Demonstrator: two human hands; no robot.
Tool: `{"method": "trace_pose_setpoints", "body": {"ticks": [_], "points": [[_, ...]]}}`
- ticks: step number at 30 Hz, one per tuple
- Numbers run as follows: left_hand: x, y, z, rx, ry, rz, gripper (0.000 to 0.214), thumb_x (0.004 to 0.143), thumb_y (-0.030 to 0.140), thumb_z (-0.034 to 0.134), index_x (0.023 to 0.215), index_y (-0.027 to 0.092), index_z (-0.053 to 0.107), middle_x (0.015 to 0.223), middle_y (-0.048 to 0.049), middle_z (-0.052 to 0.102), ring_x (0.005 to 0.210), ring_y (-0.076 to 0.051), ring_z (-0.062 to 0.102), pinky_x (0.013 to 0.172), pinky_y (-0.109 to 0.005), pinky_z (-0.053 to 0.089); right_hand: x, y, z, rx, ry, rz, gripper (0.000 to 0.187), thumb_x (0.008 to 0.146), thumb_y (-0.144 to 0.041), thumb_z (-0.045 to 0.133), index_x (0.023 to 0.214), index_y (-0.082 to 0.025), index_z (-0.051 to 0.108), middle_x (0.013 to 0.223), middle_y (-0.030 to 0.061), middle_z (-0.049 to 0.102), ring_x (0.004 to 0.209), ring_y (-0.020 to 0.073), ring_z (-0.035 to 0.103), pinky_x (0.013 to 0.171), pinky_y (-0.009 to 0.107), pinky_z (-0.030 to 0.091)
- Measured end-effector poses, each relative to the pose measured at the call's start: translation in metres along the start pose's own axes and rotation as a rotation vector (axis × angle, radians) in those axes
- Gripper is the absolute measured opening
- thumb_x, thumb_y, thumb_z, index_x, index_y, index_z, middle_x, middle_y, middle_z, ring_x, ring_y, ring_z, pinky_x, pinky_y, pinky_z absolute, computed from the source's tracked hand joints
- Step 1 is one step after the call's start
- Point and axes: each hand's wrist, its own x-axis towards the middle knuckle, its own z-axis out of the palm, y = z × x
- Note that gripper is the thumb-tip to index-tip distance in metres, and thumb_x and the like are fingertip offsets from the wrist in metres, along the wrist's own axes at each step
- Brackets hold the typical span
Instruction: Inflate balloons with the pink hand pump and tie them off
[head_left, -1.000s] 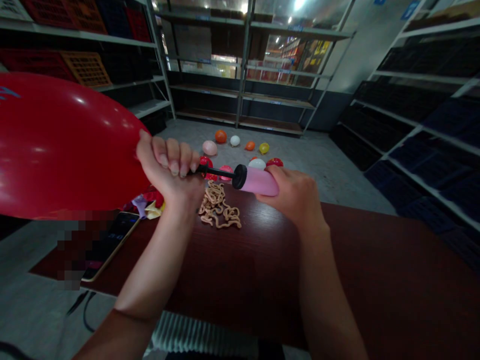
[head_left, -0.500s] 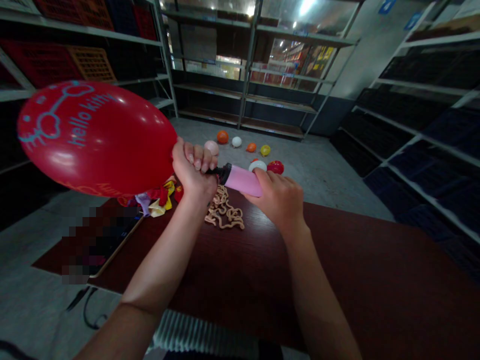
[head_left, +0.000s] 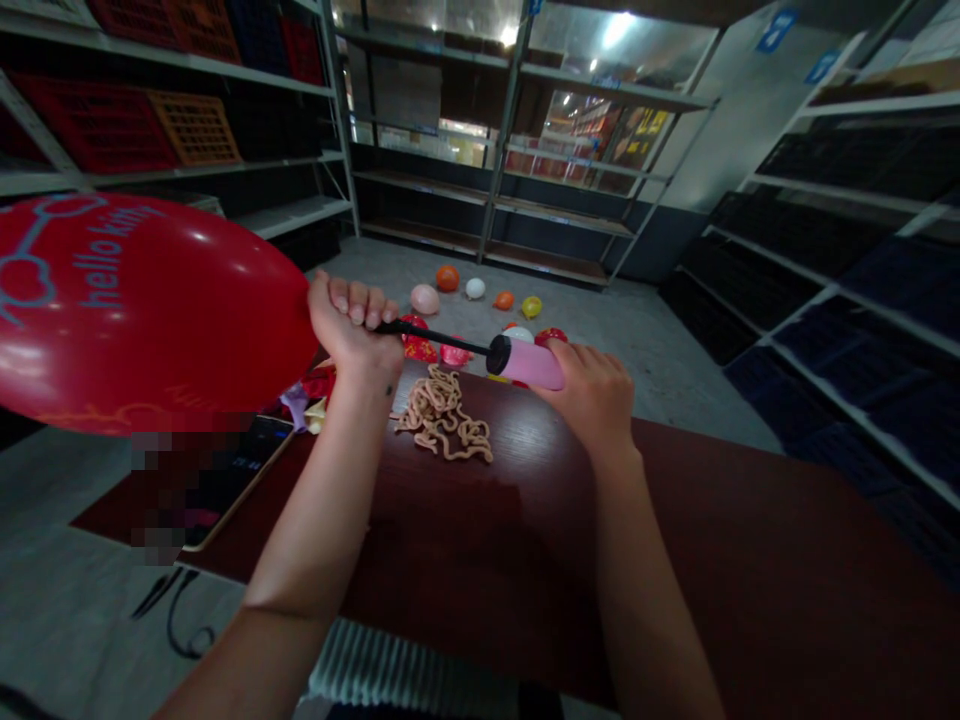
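Observation:
A big red balloon (head_left: 135, 310) with light-blue "hello kitty" print fills the left of the view. My left hand (head_left: 349, 325) is closed around its neck and the tip of a hand pump. My right hand (head_left: 592, 390) grips the pump's pink barrel (head_left: 532, 365). The black rod (head_left: 435, 338) is drawn out between the two hands. Both hands hover above the far edge of a dark red-brown table (head_left: 525, 560).
A pile of tan rubber bands (head_left: 442, 420) and some flat coloured balloons (head_left: 311, 395) lie on the table, with a phone (head_left: 232, 480) at its left. Several small inflated balloons (head_left: 480, 300) sit on the floor beyond. Metal shelving (head_left: 525, 180) lines the walls.
The pump went from extended to pushed in, and is now pulled out again. The balloon swung right, then back left and looks larger.

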Motion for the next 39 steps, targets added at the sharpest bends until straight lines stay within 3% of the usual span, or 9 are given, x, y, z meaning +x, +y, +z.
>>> {"method": "trace_pose_setpoints", "body": {"ticks": [7,16,21,26,30,39], "points": [[0.003,0.003,-0.006,0.029,-0.058,0.061,0.05,0.1,0.021,0.042,0.054,0.02,0.021,0.042,0.0048,0.022,0.032,-0.008,0.022,0.041,-0.026,0.025,-0.005,0.021,-0.002,-0.019,0.023,0.015,0.036,0.091,-0.045,0.063,0.114,-0.018,0.068,0.096,0.0103,0.074,0.087,0.0269,0.066,0.075,0.036,0.039],[-0.01,0.007,0.011,-0.078,-0.009,0.012,0.051,0.108,0.024,0.029,0.059,0.019,0.019,0.041,0.0075,0.018,0.031,-0.005,0.018,0.038,-0.022,0.016,0.001,-0.006,-0.021,0.032,-0.145,0.017,0.032,0.084,-0.044,0.065,0.103,-0.017,0.068,0.088,0.0085,0.075,0.071,0.0219,0.064,0.063,0.032,0.031],[-0.025,-0.018,0.012,-0.032,-0.052,-0.093,0.055,0.109,0.027,0.035,0.057,0.019,0.019,0.041,0.0071,0.018,0.032,-0.006,0.017,0.038,-0.023,0.018,0.006,-0.023,-0.034,0.052,-0.21,0.022,0.032,0.086,-0.045,0.063,0.101,-0.017,0.067,0.089,0.0095,0.076,0.068,0.0217,0.064,0.059,0.032,0.027],[-0.046,-0.051,0.008,0.013,-0.108,-0.155,0.058,0.106,0.033,0.045,0.054,0.02,0.023,0.042,0.0068,0.019,0.033,-0.007,0.018,0.037,-0.023,0.02,0.008,-0.035,-0.041,0.046,-0.267,0.025,0.039,0.087,-0.047,0.063,0.11,-0.016,0.067,0.088,0.0099,0.076,0.068,0.0239,0.066,0.057,0.032,0.027],[-0.038,-0.06,0.0,0.059,-0.096,-0.177,0.058,0.104,0.033,0.049,0.054,0.02,0.021,0.042,0.0068,0.021,0.032,-0.007,0.02,0.037,-0.023,0.023,0.008,-0.039,-0.035,0.064,-0.306,0.053,0.04,0.087,-0.048,0.063,0.112,-0.016,0.067,0.087,0.0107,0.076,0.069,0.0243,0.067,0.057,0.033,0.03],[-0.017,-0.046,0.0,0.047,-0.027,-0.194,0.054,0.106,0.026,0.038,0.055,0.02,0.021,0.042,0.0072,0.019,0.031,-0.007,0.02,0.038,-0.023,0.021,0.01,-0.043,-0.012,0.198,-0.209,0.066,0.045,0.088,-0.052,0.064,0.119,-0.02,0.068,0.09,0.0072,0.076,0.071,0.0199,0.066,0.058,0.031,0.031]]}}
